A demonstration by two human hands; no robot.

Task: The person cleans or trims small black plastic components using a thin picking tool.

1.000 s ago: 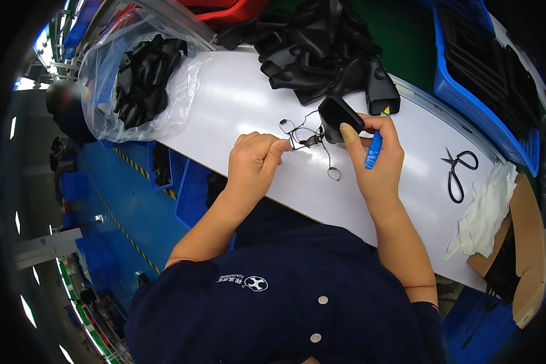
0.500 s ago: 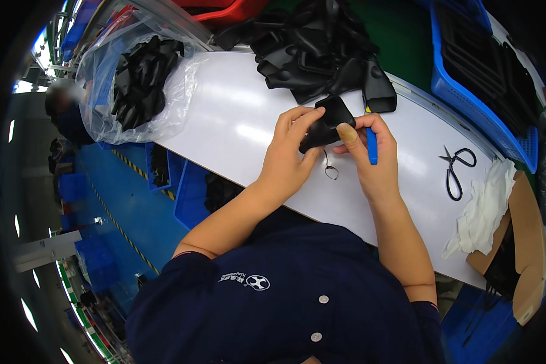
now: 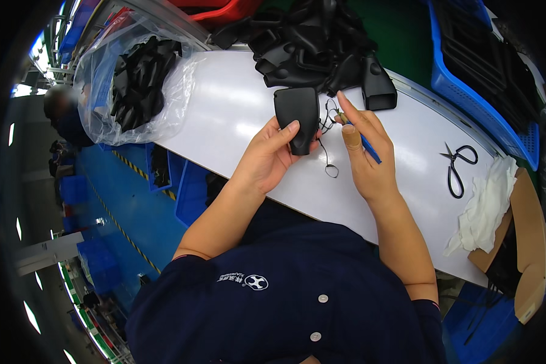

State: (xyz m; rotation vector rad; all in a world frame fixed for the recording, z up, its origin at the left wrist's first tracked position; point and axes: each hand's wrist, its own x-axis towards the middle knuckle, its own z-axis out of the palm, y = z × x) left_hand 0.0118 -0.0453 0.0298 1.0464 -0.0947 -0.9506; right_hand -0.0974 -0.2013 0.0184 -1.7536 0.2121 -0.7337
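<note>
My left hand (image 3: 274,151) grips a black moulded part (image 3: 296,113) by its narrow end, thumb on top; its broad, smooth face is turned up. My right hand (image 3: 370,155), its thumb wrapped in a tan covering, holds a slim blue-handled tool (image 3: 370,148), tip pointing away from me and apart from the part; its tip is too small to make out. Thin black loops of trimmed-looking material (image 3: 330,118) lie on the white table (image 3: 224,91) between my hands. Just beyond them lies a heap of similar black parts (image 3: 315,48).
A clear plastic bag (image 3: 182,91) of black parts stands at the left. To the right are black-handled scissors (image 3: 455,167), white cloths (image 3: 482,209) and a cardboard box (image 3: 531,242). A blue crate (image 3: 467,100) of black pieces sits at the far right, a red bin (image 3: 224,13) at the back.
The black part has moved left and turned from its open end to its broad face. My right hand has come away from it, and the blue-handled tool now tilts forward.
</note>
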